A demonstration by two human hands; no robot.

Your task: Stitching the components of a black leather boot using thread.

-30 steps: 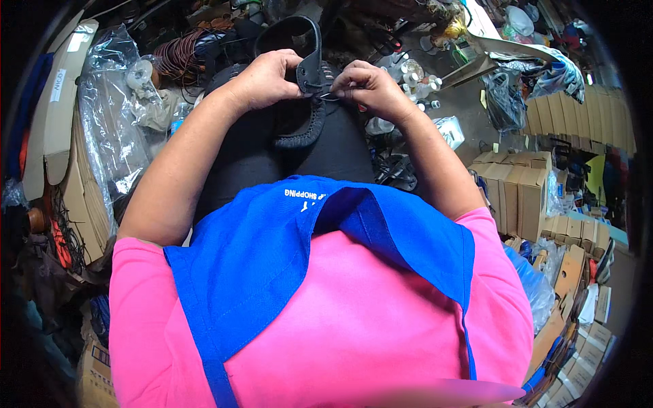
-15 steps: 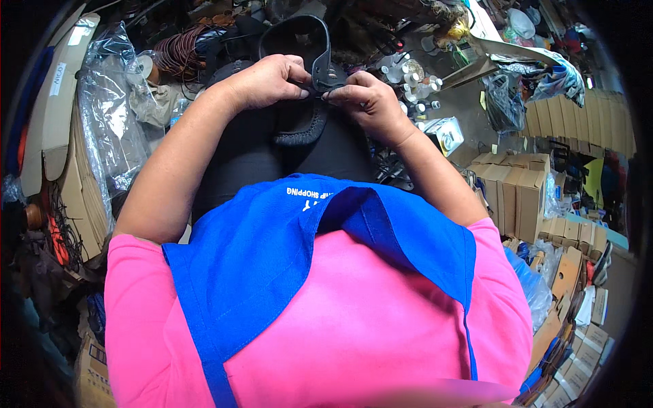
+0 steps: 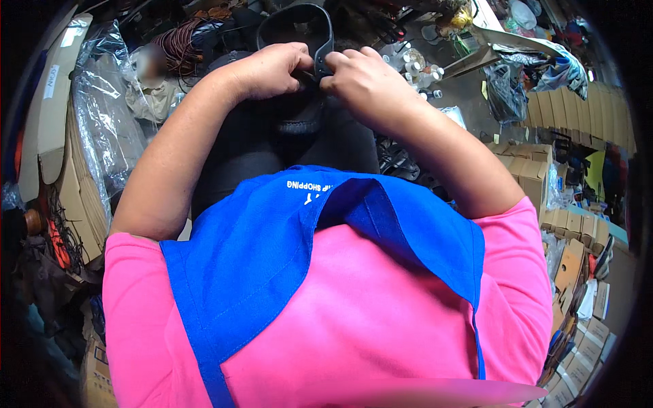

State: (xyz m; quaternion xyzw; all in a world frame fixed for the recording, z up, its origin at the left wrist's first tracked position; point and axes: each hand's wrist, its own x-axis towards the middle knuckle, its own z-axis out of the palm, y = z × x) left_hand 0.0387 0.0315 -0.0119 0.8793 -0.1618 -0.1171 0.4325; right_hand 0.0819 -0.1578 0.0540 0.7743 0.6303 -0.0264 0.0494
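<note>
A black leather piece with a looped strap (image 3: 328, 35) stands over my knees, at the top middle of the view. My left hand (image 3: 275, 71) is closed at the left of the strap's lower end, thumb and fingers pinched together on it. On the other side, my right hand (image 3: 364, 81) has its fingers curled round the same strap end, back of the hand up. Small rivets or holes show on the strap between the hands. Below them a dark, ridged or stitched edge (image 3: 299, 127) lies over my black trousers (image 3: 238, 153). The fingertips are partly hidden.
Clear plastic sheeting (image 3: 109, 102) and cardboard sheets (image 3: 51, 102) stand at the left. Coiled brown cord (image 3: 180, 51) lies beyond. Several small bottles (image 3: 415, 64) stand past my right hand. Cardboard boxes (image 3: 527, 166) are stacked at the right.
My right hand has turned back upward, its elbow swung outward, and moved slightly up. Both hands and the leather piece have shifted a little away from me.
</note>
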